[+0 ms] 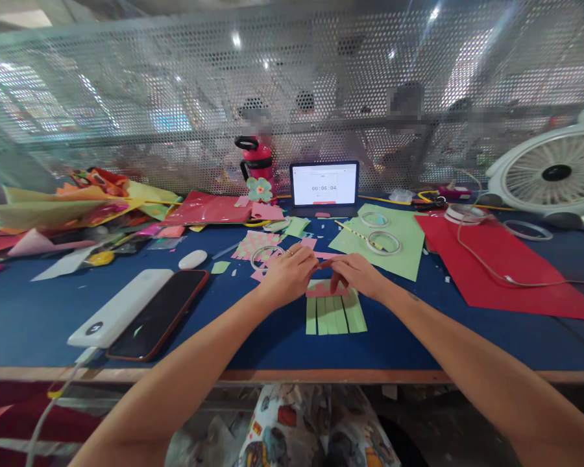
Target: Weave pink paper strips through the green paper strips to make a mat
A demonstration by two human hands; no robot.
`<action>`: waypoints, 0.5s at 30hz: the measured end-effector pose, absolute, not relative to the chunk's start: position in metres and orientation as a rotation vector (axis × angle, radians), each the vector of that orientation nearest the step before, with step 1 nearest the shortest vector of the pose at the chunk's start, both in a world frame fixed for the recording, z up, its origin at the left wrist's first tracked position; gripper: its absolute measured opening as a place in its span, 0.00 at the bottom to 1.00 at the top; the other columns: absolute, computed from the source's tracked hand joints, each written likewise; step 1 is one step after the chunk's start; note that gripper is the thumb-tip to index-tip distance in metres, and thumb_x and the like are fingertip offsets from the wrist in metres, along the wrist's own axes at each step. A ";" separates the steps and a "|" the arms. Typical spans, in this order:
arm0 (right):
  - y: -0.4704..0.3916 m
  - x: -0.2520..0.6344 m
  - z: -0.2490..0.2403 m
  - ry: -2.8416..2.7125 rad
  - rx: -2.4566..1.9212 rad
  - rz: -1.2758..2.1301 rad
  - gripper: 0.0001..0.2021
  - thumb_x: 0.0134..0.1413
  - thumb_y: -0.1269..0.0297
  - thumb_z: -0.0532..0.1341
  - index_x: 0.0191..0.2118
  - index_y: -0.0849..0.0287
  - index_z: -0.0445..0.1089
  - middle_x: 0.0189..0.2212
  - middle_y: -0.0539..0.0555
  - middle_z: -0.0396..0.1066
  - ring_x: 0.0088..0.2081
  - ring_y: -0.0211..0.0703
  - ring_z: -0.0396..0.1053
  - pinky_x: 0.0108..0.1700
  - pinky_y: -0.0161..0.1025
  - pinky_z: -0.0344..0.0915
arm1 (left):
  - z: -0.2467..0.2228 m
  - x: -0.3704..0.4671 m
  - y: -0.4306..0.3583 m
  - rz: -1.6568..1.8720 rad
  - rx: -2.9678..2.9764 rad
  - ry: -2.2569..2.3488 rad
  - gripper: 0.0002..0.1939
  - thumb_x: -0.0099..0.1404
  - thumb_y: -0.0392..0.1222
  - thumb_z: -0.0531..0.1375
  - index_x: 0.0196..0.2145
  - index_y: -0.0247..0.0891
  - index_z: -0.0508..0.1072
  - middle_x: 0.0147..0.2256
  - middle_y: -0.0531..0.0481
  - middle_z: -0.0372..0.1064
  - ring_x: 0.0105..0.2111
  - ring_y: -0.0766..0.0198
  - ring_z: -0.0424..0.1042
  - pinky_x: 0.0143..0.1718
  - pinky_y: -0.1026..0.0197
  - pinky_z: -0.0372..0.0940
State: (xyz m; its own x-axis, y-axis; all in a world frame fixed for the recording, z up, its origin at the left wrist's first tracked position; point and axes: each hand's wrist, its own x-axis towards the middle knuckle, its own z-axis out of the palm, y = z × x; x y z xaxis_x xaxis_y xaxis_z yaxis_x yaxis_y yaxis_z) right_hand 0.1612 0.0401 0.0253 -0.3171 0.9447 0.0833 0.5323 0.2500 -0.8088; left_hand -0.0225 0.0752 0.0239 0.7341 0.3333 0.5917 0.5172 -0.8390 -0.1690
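Observation:
A light green paper [331, 316] cut into several strips lies near the table's front edge, with a pink strip [343, 292] across its upper part. My left hand [292, 271] is above the paper's upper left, its fingers curled and pressed together; whatever is in them is hidden. My right hand [356, 272] is over the paper's upper right. One finger stretches towards my left fingertips, while another points down at the pink strip, apart from it. Just left of my left hand lie a tape roll [254, 261] and a pink checked woven paper [247, 245].
A power bank [119, 308] and a phone [160, 318] lie on the left, beside a white mouse-like object [193, 259]. Tape rolls and a pencil [360, 237] rest on a green sheet [409, 253]. Behind stand a tablet [324, 185] and a pink bottle [260, 159]. At right are a red sheet [496, 272] and a fan [555, 170].

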 end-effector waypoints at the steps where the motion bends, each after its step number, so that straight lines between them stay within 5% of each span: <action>1: 0.041 0.162 0.025 -1.934 -1.344 0.923 0.21 0.54 0.66 0.45 0.45 0.64 0.71 0.18 0.50 0.73 0.22 0.37 0.64 0.27 0.32 0.60 | 0.024 -0.022 0.075 -0.828 -2.624 -0.678 0.09 0.64 0.36 0.50 0.29 0.35 0.68 0.32 0.46 0.65 0.35 0.62 0.63 0.36 0.61 0.61; 5: 0.045 0.173 0.027 -1.932 -1.437 0.785 0.22 0.53 0.66 0.49 0.53 0.63 0.64 0.20 0.49 0.74 0.21 0.36 0.63 0.27 0.32 0.59 | 0.027 -0.021 0.074 -1.111 -2.819 -0.839 0.06 0.63 0.37 0.53 0.29 0.36 0.68 0.31 0.49 0.65 0.32 0.65 0.64 0.34 0.62 0.61; 9: 0.049 0.188 0.040 -2.106 -1.363 0.645 0.14 0.48 0.69 0.54 0.41 0.60 0.70 0.28 0.52 0.74 0.27 0.36 0.67 0.30 0.33 0.60 | 0.026 -0.019 0.071 -1.334 -3.239 -1.080 0.06 0.62 0.41 0.55 0.30 0.35 0.66 0.28 0.51 0.65 0.28 0.69 0.65 0.29 0.66 0.63; 15: 0.044 0.201 0.052 -2.674 -1.178 0.439 0.12 0.44 0.72 0.57 0.39 0.60 0.68 0.36 0.54 0.72 0.35 0.41 0.67 0.35 0.36 0.58 | 0.024 -0.013 0.059 -0.838 -3.455 -0.919 0.04 0.62 0.37 0.53 0.33 0.36 0.66 0.32 0.50 0.67 0.33 0.66 0.67 0.36 0.64 0.62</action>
State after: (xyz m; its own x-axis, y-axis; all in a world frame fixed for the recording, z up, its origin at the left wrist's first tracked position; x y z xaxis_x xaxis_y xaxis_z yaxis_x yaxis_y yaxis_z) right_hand 0.2010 0.0444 0.0524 -0.6675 0.7429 0.0501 0.6878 0.6410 -0.3405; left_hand -0.0127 0.0589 0.0241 0.7863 0.5540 0.2736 0.3232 -0.7461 0.5821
